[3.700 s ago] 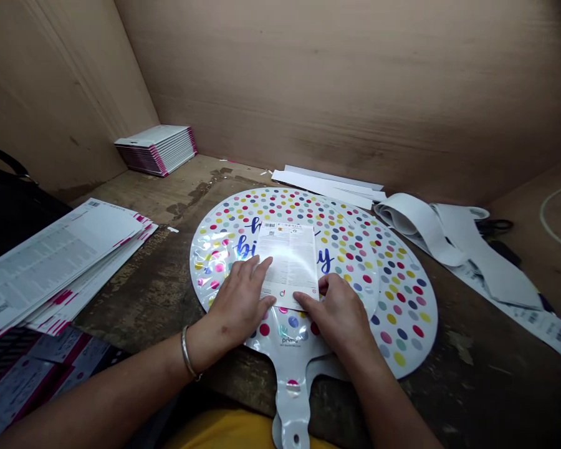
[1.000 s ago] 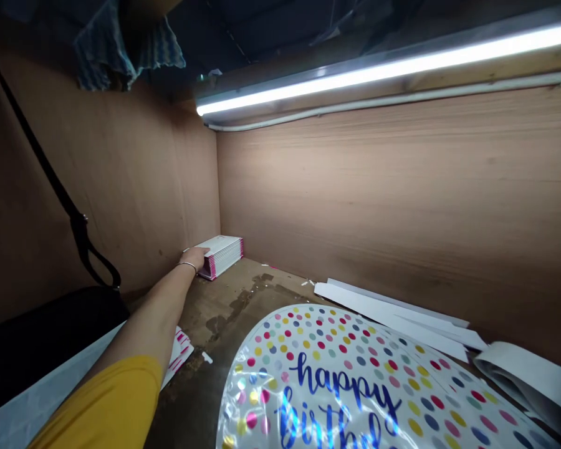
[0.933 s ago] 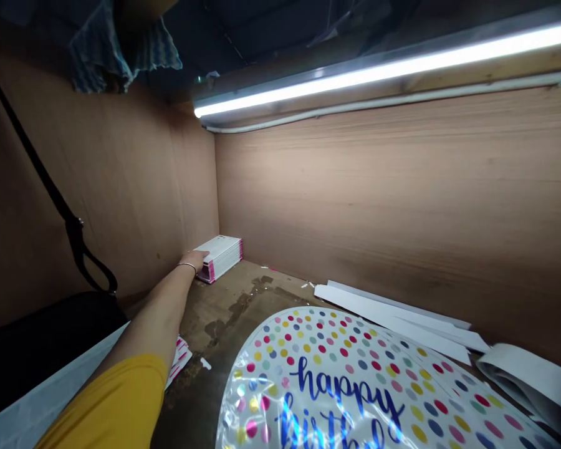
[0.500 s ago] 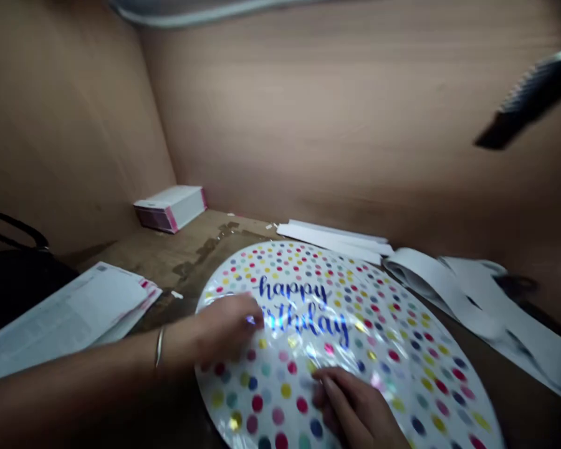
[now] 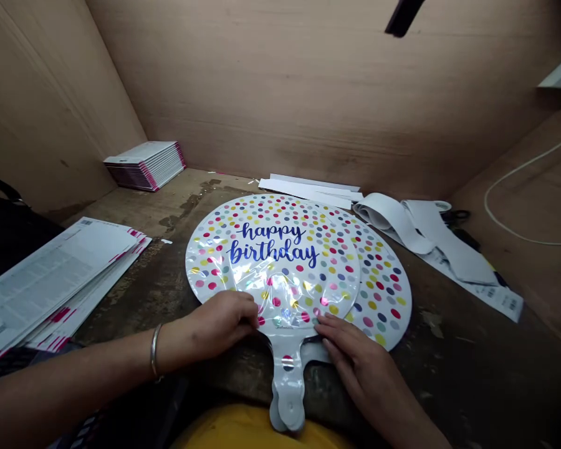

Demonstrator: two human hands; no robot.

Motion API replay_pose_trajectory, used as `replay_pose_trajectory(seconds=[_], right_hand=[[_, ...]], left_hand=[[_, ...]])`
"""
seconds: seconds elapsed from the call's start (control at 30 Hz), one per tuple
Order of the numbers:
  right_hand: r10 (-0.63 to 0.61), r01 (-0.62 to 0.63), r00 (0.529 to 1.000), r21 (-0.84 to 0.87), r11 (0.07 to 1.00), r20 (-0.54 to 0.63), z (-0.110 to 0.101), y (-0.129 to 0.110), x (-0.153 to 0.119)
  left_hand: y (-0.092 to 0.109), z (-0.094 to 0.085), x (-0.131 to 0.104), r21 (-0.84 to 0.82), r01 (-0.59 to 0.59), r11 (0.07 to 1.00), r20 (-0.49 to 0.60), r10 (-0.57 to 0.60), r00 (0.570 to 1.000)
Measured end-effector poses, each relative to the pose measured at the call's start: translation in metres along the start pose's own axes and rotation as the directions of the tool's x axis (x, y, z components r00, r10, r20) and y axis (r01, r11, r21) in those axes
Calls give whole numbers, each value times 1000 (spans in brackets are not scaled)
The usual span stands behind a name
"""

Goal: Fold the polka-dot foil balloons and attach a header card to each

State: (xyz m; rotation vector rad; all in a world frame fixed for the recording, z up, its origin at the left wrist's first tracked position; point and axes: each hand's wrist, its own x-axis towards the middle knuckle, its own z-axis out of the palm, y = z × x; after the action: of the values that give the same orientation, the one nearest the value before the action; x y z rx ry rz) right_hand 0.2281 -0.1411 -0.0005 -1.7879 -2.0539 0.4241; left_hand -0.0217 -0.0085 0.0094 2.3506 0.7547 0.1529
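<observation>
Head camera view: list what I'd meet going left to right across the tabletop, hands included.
Fanned pile of printed cards → squared card stack → left hand → handle of the "happy birthday" piece → right hand → curled white label strip.

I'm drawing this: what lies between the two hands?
The lower part of the shiny dotted piece, narrowing into its handle, in the head view.
</observation>
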Motion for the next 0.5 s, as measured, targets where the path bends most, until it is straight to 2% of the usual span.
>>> replay_pose_trajectory(seconds=[0.07, 0.1, 0.13, 0.2, 0.27, 0.3, 0.4, 0.5], right_hand=[[1, -2, 999, -4, 1000, -40, 2, 1, 0], [-2, 1, 998, -9, 1000, -59, 3, 1, 1], [-6, 5, 997, -16, 1000, -76, 5, 0, 1], [-17, 13, 994, -36, 999, -112, 9, -1, 1], [-21, 14, 991, -50, 999, -133, 13, -2, 0], [-21, 14, 990, -52, 999, -138, 14, -2, 0], [-21, 16, 991, -39, 999, -129, 14, -1, 1], [-23, 20, 989, -25, 999, -148, 11, -5, 5]], left_hand=[[2, -6, 9, -120, 152, 981, 35, -149, 988], [5, -9, 12, -136, 191, 972, 45, -186, 981], [9, -11, 15, -126, 184, 975, 51, -179, 983], [18, -11, 17, -49, 51, 997, 61, -48, 997], [26, -7, 18, 41, -91, 995, 77, 88, 993], [28, -5, 19, 70, -122, 990, 80, 116, 990], [24, 1, 24, 74, -61, 995, 61, 57, 997], [11, 4, 31, -66, 62, 996, 78, -57, 995]])
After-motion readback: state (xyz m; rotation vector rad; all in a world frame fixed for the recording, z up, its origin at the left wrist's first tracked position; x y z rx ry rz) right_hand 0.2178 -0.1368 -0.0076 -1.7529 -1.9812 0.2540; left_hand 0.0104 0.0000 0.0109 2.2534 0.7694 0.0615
